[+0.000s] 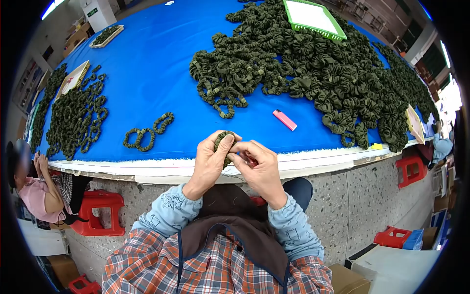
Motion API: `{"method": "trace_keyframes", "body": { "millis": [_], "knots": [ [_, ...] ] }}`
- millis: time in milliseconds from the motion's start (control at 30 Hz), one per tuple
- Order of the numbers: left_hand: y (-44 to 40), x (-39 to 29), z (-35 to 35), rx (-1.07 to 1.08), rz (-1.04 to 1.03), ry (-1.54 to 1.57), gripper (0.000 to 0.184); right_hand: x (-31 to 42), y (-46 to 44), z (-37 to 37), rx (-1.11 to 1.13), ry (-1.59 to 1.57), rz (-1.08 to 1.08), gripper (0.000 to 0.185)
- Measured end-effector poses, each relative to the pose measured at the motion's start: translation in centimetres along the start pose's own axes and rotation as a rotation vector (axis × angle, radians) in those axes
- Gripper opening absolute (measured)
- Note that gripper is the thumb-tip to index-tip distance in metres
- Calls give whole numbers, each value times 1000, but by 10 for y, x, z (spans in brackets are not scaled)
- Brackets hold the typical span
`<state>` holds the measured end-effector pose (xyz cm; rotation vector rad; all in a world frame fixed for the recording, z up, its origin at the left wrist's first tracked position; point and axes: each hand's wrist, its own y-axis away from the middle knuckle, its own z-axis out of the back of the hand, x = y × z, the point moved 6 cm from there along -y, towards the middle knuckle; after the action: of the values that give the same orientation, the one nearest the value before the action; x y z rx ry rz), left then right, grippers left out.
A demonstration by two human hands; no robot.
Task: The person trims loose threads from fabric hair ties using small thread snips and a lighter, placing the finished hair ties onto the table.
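My left hand (209, 159) is closed on a dark green scrunchie (224, 139), holding it upright above the table's front edge. Beside it, the thumb and fingertips of my right hand (259, 169) are pinched together against the scrunchie's right side. A small red object (251, 161) shows within the curled fingers of my right hand; most of it is hidden, so its kind is unclear. Left of my hands, a few loose scrunchies (145, 140) lie on the blue cloth (161, 63). A pink lighter (285, 120) rests beyond my right hand.
A large heap of dark green scrunchies (338, 73) covers the right side, with a green-rimmed tray (339, 35) on it. Another pile (73, 117) lies at left near a shallow tray (78, 73). A co-worker (41, 196) sits at left by a red stool (100, 213).
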<state>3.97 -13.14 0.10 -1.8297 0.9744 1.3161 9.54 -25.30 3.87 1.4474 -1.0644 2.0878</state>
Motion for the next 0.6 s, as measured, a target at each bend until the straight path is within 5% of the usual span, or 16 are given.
{"method": "trace_keyframes", "body": {
  "millis": [133, 267, 433, 600],
  "knots": [
    [-1, 2, 9, 7, -28, -62, 27, -11, 6, -9, 135, -323, -207, 5],
    [-4, 3, 12, 65, 180, 323, 35, -59, 31, 17, 118, -621, -412, 6],
    [8, 27, -10, 539, 608, 833, 43, -20, 0, 12, 102, -192, -143, 3],
    [16, 14, -10, 299, 692, 633, 34, -35, -11, 2, 217, -160, -232, 8]
  ]
}}
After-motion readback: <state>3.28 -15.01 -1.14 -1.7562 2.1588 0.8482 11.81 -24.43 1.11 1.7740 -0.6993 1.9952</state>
